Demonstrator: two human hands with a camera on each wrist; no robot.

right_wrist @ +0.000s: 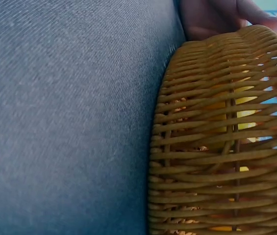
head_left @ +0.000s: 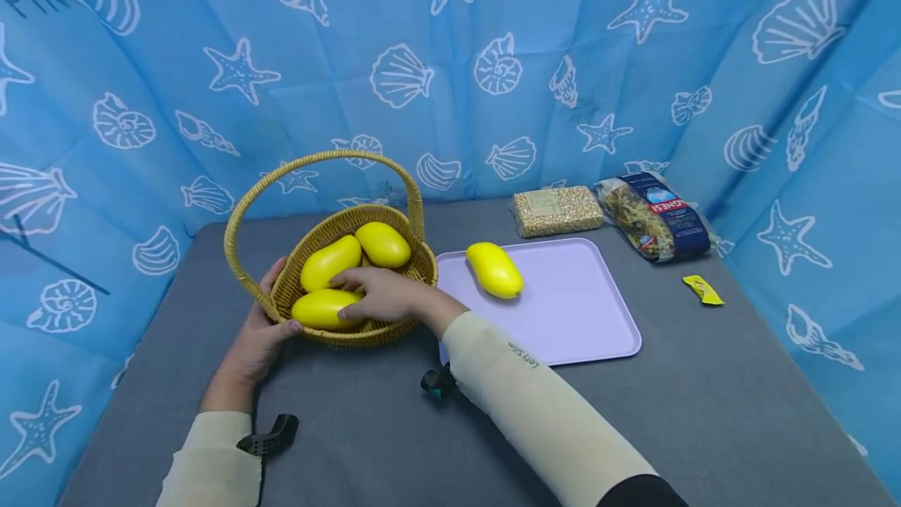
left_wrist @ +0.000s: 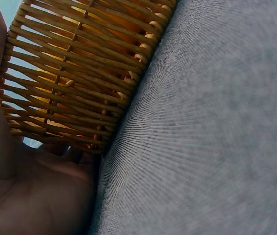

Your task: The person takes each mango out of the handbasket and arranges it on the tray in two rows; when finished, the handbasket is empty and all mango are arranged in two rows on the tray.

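A wicker basket (head_left: 359, 335) with a tall arched handle stands on the left part of the table, tilted a little. Inside it lie three yellow mangoes: a front one (head_left: 317, 309), a left one (head_left: 329, 263) and a rear one (head_left: 383, 245). My left hand (head_left: 263, 335) grips the basket's left side, thumb at the front and fingers behind; the left wrist view shows the palm against the weave. Reaching into the basket, my right hand (head_left: 387, 293) holds the front mango by its right end, thumb on top. Its fingertips are partly hidden.
Right of the basket, a lilac tray (head_left: 577, 311) carries another mango (head_left: 495, 270). Behind it lie a vacuum-packed bag of beans or grains (head_left: 559, 211) and a blue-labelled pasta bag (head_left: 655, 213). A small yellow wrapper (head_left: 702, 290) is at the right. Blue curtains surround the table.
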